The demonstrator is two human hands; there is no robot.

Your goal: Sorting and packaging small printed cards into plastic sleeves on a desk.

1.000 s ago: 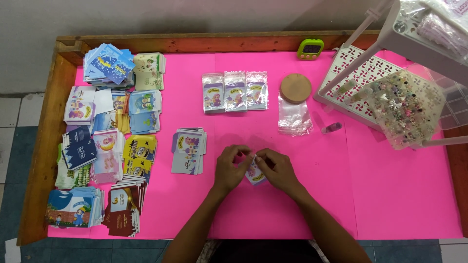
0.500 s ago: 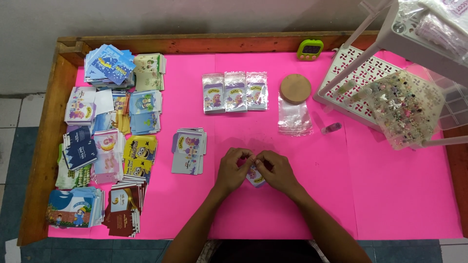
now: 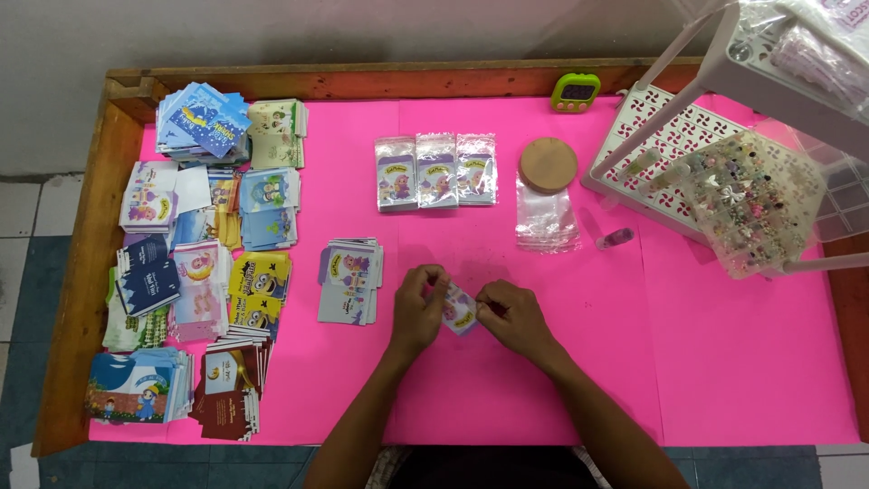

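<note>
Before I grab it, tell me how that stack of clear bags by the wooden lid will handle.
The clear bags look like thin, glossy film, so they are probably floppy and very light. Stacked loosely, they would likely slide apart if pushed rather than move as one. They lie flat beside the wooden lid, so rolling or tipping seems unlikely.

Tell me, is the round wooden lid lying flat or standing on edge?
Lying flat: the round wooden lid shows its full circular face from above, resting on the pink table cover.
</note>
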